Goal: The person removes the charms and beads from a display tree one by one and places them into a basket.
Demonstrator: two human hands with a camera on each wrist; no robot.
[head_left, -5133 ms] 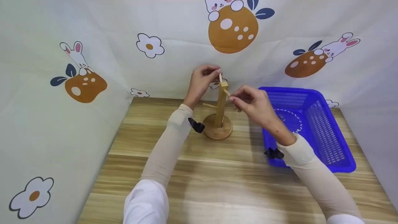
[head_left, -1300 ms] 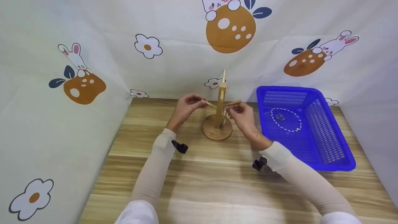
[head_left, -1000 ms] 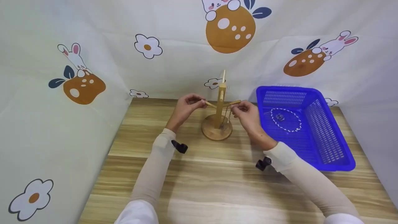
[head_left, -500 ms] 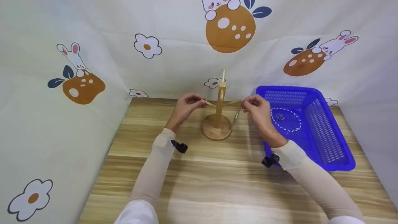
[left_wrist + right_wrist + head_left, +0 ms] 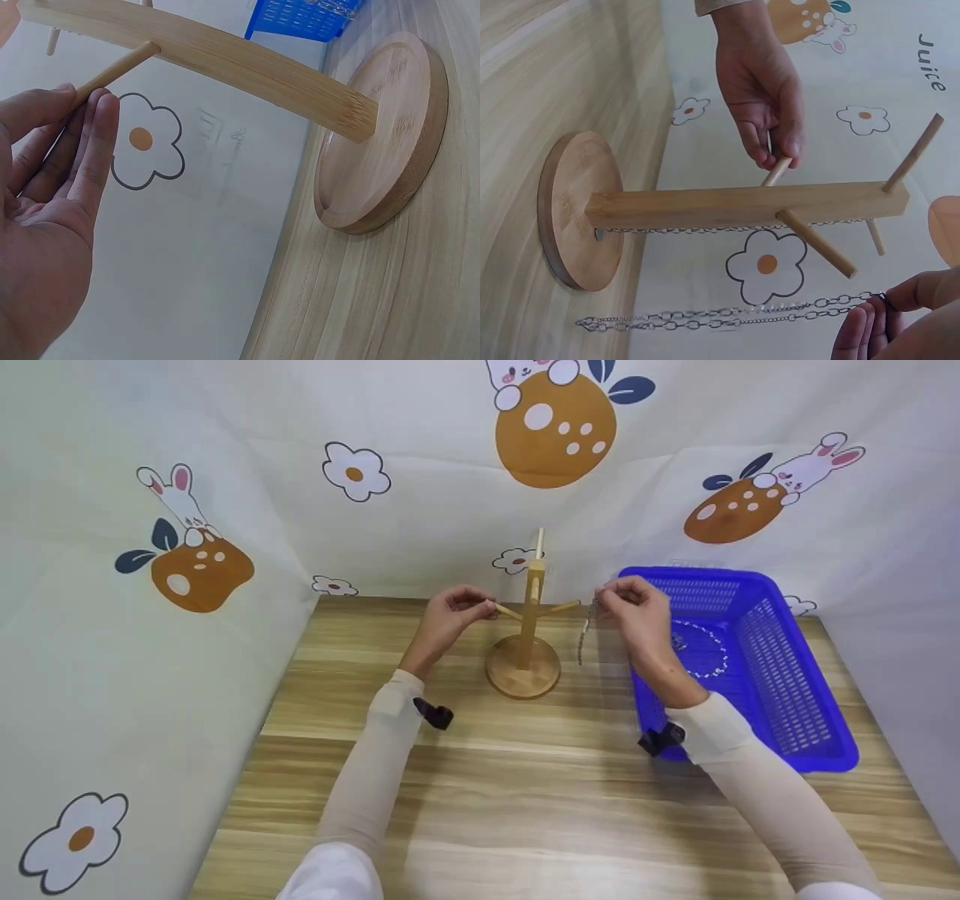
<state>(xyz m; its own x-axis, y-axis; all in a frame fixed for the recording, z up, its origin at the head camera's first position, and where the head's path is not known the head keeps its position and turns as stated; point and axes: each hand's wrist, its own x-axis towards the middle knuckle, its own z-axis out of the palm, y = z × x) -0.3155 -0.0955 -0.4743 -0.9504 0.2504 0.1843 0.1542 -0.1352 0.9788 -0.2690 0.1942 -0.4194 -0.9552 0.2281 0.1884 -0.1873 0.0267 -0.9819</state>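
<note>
A wooden peg stand (image 5: 531, 619) with a round base (image 5: 523, 684) stands upright on the table. My left hand (image 5: 452, 622) pinches the tip of its left peg (image 5: 120, 70) between thumb and fingers. To the right of the stand, my right hand (image 5: 639, 611) pinches one end of a silver chain necklace (image 5: 705, 321). That necklace hangs doubled in the air, apart from the bare right peg (image 5: 562, 607). In the right wrist view a second chain (image 5: 667, 229) runs along the far side of the post.
A blue plastic basket (image 5: 806, 675) stands at the right, partly behind my right hand and forearm. Inside it lies a white beaded necklace (image 5: 724, 652) with a dark small piece beside it. A printed cloth wall (image 5: 435, 532) rises close behind the stand.
My left hand has come down from the top peg to the left peg. My right hand has slid the chain necklace off the right peg and moved right with it.
</note>
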